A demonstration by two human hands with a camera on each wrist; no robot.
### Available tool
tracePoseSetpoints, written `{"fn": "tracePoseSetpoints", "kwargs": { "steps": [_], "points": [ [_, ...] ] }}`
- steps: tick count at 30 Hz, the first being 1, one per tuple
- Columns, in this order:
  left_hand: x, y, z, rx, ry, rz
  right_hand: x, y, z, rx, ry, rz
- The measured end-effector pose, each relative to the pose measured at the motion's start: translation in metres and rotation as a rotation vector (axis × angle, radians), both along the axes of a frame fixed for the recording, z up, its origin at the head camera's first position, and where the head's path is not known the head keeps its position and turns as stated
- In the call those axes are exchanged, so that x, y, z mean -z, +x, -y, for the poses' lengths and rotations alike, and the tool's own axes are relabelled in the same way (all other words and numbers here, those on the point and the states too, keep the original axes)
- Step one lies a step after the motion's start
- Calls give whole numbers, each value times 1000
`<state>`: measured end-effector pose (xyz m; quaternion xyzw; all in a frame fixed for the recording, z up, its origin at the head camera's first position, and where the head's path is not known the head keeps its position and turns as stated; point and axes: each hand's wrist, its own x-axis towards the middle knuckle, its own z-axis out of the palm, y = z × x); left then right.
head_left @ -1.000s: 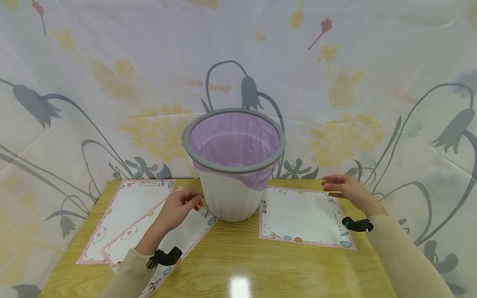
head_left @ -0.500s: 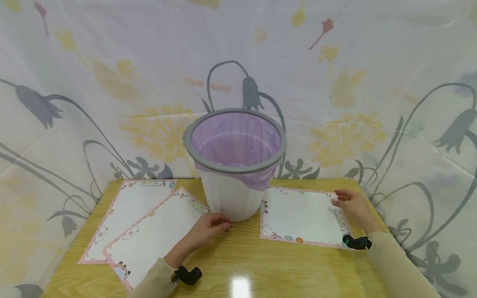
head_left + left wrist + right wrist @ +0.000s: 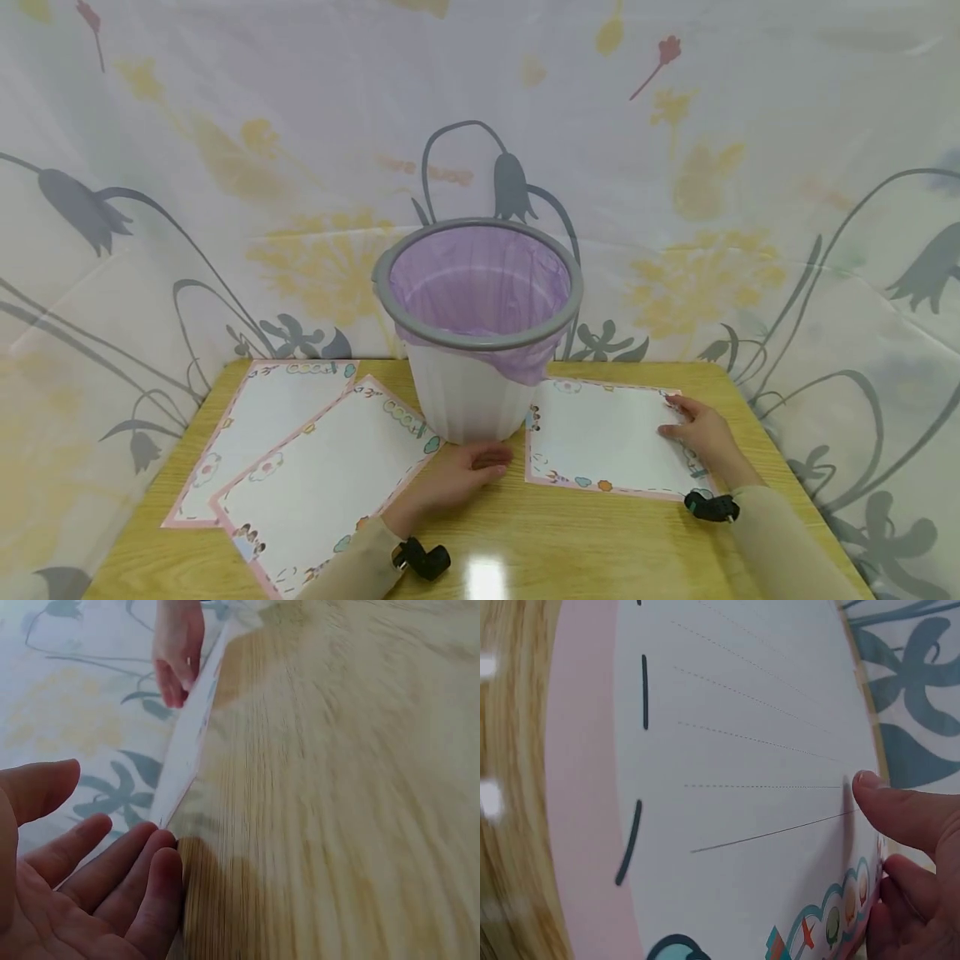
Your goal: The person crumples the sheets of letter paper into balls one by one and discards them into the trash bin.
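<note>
A white bin (image 3: 468,400) with a grey rim and a purple liner stands at the back middle of the wooden table. In front of its base is my left hand (image 3: 457,477), palm side facing right, its fingers loosely bent and holding nothing. At the right, a pink-bordered sheet of paper (image 3: 600,437) lies beside the bin. My right hand (image 3: 705,435) is at this sheet's right end, thumb and forefinger spread over it. In the right wrist view the thumb (image 3: 904,814) is at the paper's surface, with the other fingers curled by its edge.
Two more bordered sheets lie at the left: a front sheet (image 3: 322,475) overlaps a rear sheet (image 3: 262,425). A patterned curtain (image 3: 300,167) hangs behind the table (image 3: 585,550) and at both sides. A bright reflection shows near the table's front.
My left hand has moved right and toward me, from over the left sheet to before the bin. My right hand has come down onto the right sheet's end.
</note>
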<state>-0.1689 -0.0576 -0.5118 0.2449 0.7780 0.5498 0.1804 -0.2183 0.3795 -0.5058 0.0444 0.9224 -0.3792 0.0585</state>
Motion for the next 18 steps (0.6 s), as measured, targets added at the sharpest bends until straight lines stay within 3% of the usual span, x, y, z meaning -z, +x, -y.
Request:
{"fn": "tracePoseSetpoints", "kwargs": {
  "steps": [4, 8, 11, 18],
  "points": [
    [3, -2, -12, 38, -19, -4, 2, 1, 2, -30, 27, -10],
    [6, -2, -21, 61, -191, -168, 5, 4, 5, -47, 51, -8],
    [5, 0, -26, 57, -293, -247, 6, 6, 9, -43, 89, -10],
    [-4, 3, -33, 15, -361, -234, 2, 8, 14, -28, 141, 7]
  ]
}}
